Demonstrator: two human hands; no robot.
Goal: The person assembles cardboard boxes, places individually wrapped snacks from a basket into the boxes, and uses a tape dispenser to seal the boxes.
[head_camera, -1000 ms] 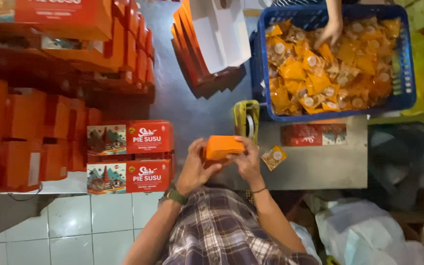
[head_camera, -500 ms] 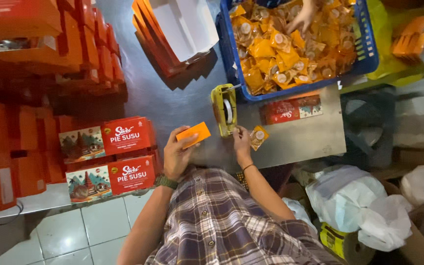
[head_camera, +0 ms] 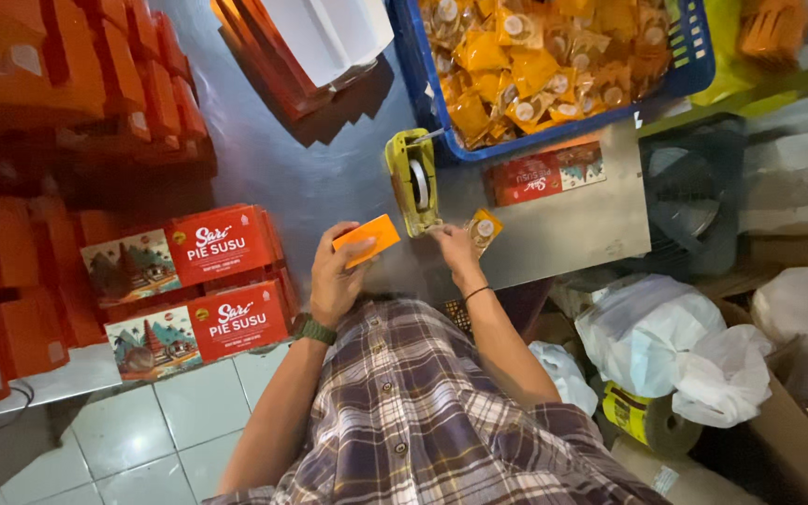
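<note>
Now | left hand [head_camera: 334, 281] grips orange box [head_camera: 367, 239] | right hand [head_camera: 455, 251] open at tape dispenser [head_camera: 411, 180] | steel table [head_camera: 572, 229]

You have one small orange box [head_camera: 367, 240], one yellow-green tape dispenser [head_camera: 412, 180] and one loose orange snack sachet [head_camera: 483, 227] before you. Two printed red cartons [head_camera: 200, 282] are stacked at your left. One blue crate [head_camera: 423, 70] holds sachets too many to count.
</note>
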